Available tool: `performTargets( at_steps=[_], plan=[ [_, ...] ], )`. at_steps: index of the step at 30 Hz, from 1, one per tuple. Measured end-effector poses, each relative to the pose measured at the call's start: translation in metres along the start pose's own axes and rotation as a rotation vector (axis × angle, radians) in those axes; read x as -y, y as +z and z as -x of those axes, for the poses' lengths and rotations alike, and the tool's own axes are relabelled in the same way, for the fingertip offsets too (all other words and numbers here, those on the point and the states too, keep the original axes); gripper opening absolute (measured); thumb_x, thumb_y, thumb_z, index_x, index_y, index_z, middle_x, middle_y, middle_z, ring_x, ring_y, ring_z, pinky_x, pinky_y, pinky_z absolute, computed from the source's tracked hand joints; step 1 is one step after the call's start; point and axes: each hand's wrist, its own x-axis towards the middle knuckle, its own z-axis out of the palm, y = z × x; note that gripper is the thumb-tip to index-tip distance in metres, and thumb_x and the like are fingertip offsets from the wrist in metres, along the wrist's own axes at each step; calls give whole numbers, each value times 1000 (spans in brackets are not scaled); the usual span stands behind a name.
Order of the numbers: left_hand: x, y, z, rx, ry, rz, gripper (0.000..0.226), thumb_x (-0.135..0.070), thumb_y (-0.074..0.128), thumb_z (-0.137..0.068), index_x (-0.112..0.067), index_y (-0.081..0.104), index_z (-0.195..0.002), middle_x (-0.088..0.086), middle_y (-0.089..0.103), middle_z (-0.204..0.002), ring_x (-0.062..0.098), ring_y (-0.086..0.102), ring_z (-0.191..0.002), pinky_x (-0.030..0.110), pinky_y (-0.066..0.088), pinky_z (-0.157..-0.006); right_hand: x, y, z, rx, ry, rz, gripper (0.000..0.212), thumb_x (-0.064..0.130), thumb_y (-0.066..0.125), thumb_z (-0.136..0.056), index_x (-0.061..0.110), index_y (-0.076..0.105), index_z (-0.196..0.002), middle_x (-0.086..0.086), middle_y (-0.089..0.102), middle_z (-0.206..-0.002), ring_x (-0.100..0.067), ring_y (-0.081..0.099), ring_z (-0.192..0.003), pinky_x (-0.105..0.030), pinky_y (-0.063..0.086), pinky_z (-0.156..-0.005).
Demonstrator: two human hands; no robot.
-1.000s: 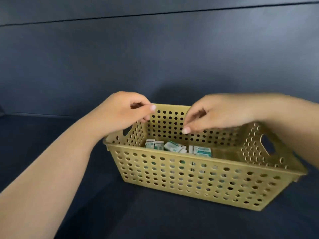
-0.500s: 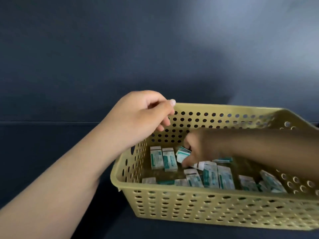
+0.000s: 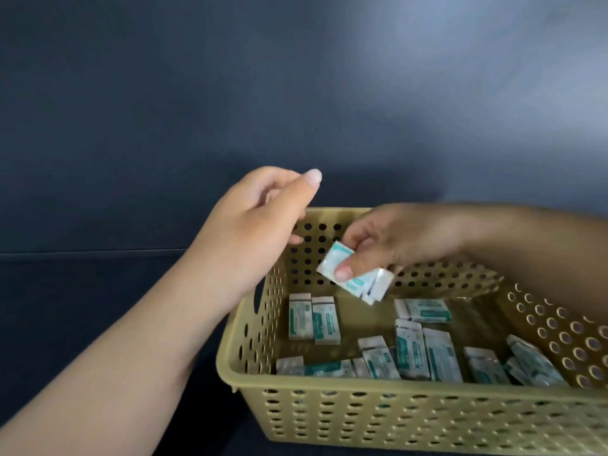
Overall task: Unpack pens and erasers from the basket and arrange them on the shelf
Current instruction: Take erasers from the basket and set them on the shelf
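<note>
Pinched between thumb and fingers of the right hand (image 3: 391, 245), two wrapped erasers (image 3: 357, 274) are held above the basket (image 3: 411, 419) floor for removal, while the left hand (image 3: 260, 222), loosely curled and empty, is poised over its far-left corner, seemingly to receive them

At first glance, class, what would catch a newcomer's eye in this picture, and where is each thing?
The right hand draws the eye first, pinching a small bunch of wrapped erasers above the basket's far left corner. Below it, the perforated yellow basket fills the lower right, with more erasers scattered on its floor. The left hand hovers over the basket's far left corner, fingers loosely curled and holding nothing.
</note>
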Motion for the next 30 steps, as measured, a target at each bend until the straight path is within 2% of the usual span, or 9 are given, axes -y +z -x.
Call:
performTargets(
  at_steps=[3, 8, 11, 13, 15, 20, 22, 27, 30],
  plan=[
    [-4, -4, 2, 90, -59, -30, 37, -68, 49, -76, -36, 67, -81, -18, 69, -88, -3, 64, -83, 32, 49, -86, 15, -9, 16, -64, -219, -372, 32, 34, 63, -56, 16, 61, -83, 4, 66, -61, -6, 64, -57, -16, 48, -48],
    [-14, -2, 12, 200, -59, -92, 70, -75, 35, -57, -30, 68, -98, -12, 70, -95, 2, 63, -93, 26, 45, -88, 25, 2, 23, -162, -356, -385, 34, 28, 64, -58, 10, 61, -87, 8, 63, -58, -2, 60, -52, -13, 44, -45],
    [-12, -1, 9, 114, -30, -100, 64, -73, 36, -61, -27, 68, -94, -9, 70, -94, 6, 63, -95, 28, 46, -89, 26, 6, 23, -228, -360, -448, 39, 22, 66, -57, 8, 59, -93, 7, 64, -60, -1, 61, -53, -13, 46, -46],
    [-9, -1, 5, 63, -57, 44, 61, -74, 45, -65, -24, 68, -91, -4, 72, -92, 11, 66, -91, 34, 48, -90, 25, 6, 22, -210, -348, -587, 39, 17, 68, -55, 10, 58, -92, 3, 68, -68, -7, 66, -64, -19, 55, -57],
    [-10, -2, 3, 9, -96, 220, 52, -65, 47, -63, -23, 66, -88, -1, 73, -91, 10, 69, -86, 30, 51, -86, 25, 4, 21, -214, -326, -741, 36, 12, 67, -54, 8, 58, -89, -2, 70, -72, -11, 68, -67, -20, 57, -63],
    [-15, -3, 5, -4, -84, 418, 48, -54, 61, -61, -18, 66, -92, 4, 73, -89, 13, 69, -87, 28, 52, -78, 27, 13, 21, -215, -358, -836, 28, 7, 66, -56, 6, 60, -83, -5, 71, -72, -10, 68, -65, -20, 57, -64],
    [-18, -4, 6, -14, -80, 539, 40, -38, 68, -61, -13, 64, -92, 8, 73, -88, 16, 70, -85, 29, 56, -74, 30, 17, 20, -216, -387, -847, 27, 8, 66, -55, 6, 60, -81, -5, 70, -73, -11, 68, -66, -21, 57, -66],
    [-21, -8, 0, -113, -117, 783, 15, -19, 57, -79, -8, 54, -89, 9, 72, -72, 19, 71, -68, 30, 58, -62, 23, 21, 9, -235, -348, -763, 31, 27, 67, -56, 11, 64, -82, -2, 69, -76, -10, 66, -71, -24, 57, -73],
    [-16, -10, -5, -187, -184, 772, 9, -17, 53, -90, -8, 54, -87, 3, 62, -54, 14, 63, -49, 28, 55, -50, 9, 26, -3, -255, -156, -467, 18, 31, 67, -72, 17, 65, -83, 1, 68, -82, -9, 66, -77, -21, 56, -73]
  ],
)
